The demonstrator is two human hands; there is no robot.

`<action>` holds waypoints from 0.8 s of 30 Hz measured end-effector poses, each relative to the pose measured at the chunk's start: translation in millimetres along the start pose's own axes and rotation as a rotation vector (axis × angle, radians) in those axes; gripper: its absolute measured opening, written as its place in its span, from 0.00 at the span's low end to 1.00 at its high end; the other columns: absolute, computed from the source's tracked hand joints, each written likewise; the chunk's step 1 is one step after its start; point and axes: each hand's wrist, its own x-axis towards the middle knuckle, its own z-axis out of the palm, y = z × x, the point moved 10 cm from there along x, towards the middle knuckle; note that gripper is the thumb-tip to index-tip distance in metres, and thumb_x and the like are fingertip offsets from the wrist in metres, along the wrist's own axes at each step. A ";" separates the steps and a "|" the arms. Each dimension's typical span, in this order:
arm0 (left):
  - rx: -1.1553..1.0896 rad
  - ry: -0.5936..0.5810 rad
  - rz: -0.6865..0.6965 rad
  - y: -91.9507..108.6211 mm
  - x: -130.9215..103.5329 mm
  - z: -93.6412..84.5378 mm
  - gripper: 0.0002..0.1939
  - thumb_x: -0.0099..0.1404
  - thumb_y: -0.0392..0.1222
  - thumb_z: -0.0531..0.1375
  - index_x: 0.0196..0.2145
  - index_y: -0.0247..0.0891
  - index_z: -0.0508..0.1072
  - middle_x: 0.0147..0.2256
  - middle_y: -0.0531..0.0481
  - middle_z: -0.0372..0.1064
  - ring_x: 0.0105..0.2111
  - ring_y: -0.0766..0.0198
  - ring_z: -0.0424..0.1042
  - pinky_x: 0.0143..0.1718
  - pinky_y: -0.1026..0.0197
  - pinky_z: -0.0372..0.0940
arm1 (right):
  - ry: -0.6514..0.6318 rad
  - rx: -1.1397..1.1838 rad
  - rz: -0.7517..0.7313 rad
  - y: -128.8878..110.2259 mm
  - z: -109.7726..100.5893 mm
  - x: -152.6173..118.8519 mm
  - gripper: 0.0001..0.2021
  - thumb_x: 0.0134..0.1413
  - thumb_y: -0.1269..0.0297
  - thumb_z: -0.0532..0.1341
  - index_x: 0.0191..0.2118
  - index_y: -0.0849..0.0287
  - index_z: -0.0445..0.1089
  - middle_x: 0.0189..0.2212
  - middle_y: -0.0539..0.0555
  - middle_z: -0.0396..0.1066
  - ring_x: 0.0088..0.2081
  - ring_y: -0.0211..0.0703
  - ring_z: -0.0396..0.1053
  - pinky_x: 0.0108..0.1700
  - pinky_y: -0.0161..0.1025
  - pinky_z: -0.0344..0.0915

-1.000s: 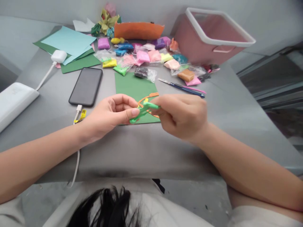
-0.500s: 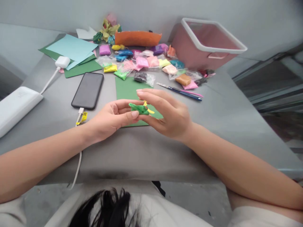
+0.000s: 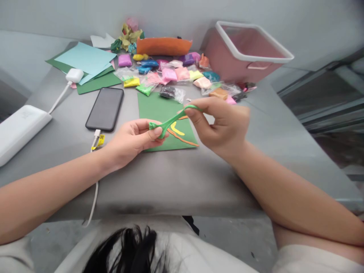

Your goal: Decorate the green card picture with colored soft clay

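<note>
Green modelling clay [image 3: 170, 120] is stretched between my two hands, thick at the left and thinning to a strand at the right. My left hand [image 3: 132, 142] pinches the thick end between thumb and fingers. The thin end is held by my right hand [image 3: 223, 127], thumb against forefinger, higher and to the right. Beneath the clay lies a green sheet of paper [image 3: 153, 108] bearing an orange strip [image 3: 186, 141] and a curved yellow piece [image 3: 176, 129]. My hands hide parts of the sheet.
Several bagged clay packets [image 3: 170, 74] spread across the back of the table. A pink bin [image 3: 227, 57] stands at back right. At left lie a phone [image 3: 105, 109], a white power bank [image 3: 24, 131] with a cable, and coloured paper sheets [image 3: 85, 57].
My right hand has moved up and right, drawing the green clay from a compact lump into a long strand. My left hand has stayed nearly in place. The orange strip now shows.
</note>
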 end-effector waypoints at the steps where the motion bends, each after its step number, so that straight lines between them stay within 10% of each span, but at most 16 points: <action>1: -0.033 -0.034 -0.030 -2.9 0.3 3.4 0.10 0.61 0.44 0.72 0.40 0.41 0.82 0.38 0.52 0.80 0.41 0.68 0.78 0.49 0.64 0.72 | -0.005 0.042 0.002 4.7 1.5 1.2 0.08 0.66 0.61 0.61 0.39 0.52 0.77 0.29 0.50 0.80 0.29 0.39 0.75 0.33 0.36 0.72; 10: -0.002 -0.152 -0.042 -7.2 0.2 15.2 0.14 0.64 0.51 0.68 0.41 0.39 0.82 0.42 0.47 0.80 0.47 0.60 0.78 0.58 0.53 0.69 | -0.207 0.278 -0.223 -19.8 39.3 -17.5 0.19 0.62 0.59 0.64 0.58 0.51 0.73 0.51 0.59 0.77 0.50 0.47 0.77 0.53 0.44 0.76; 24: 0.108 0.064 0.137 15.8 -3.7 -3.4 0.10 0.57 0.42 0.74 0.38 0.42 0.83 0.37 0.51 0.81 0.35 0.67 0.76 0.40 0.64 0.73 | -0.199 0.442 -0.072 -17.3 28.5 -6.2 0.14 0.62 0.70 0.60 0.51 0.57 0.75 0.44 0.60 0.79 0.44 0.45 0.77 0.43 0.42 0.77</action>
